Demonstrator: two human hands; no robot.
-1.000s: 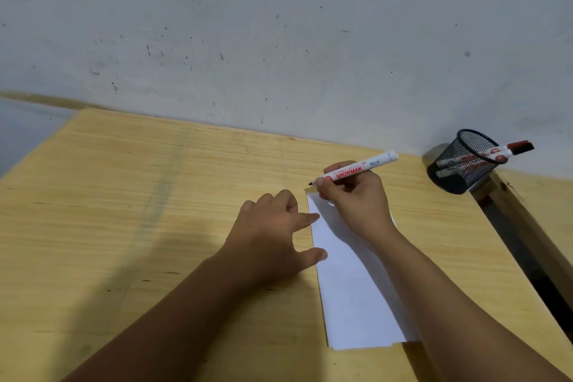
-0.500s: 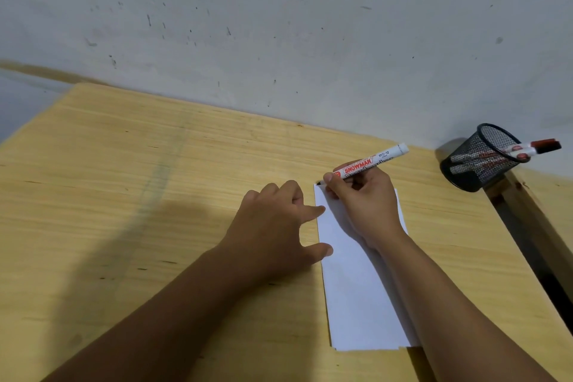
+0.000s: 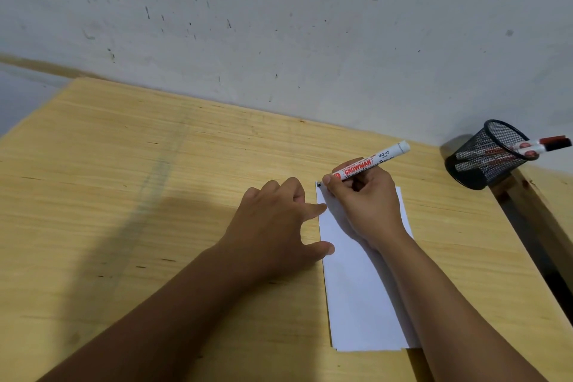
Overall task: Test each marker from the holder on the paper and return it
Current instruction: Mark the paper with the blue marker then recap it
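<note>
A white sheet of paper (image 3: pixel 356 288) lies on the wooden table. My right hand (image 3: pixel 362 198) grips a white marker with red lettering (image 3: pixel 376 160), its black tip touching the paper's top left corner, where a small black mark shows. My left hand (image 3: pixel 276 226) rests flat at the paper's left edge, with thumb and forefinger on the sheet. A black mesh holder (image 3: pixel 486 153) stands at the far right against the wall, with two more markers (image 3: pixel 539 146) leaning out of it.
The wooden table (image 3: pixel 139 195) ends at a grey wall behind. A dark gap (image 3: pixel 539 245) runs along the table's right side, with another wooden surface beyond it. A wide shadow lies across the table's left half.
The marker tip has come down onto the paper's top left corner and left a small black mark. My left hand has stayed at the paper's edge.
</note>
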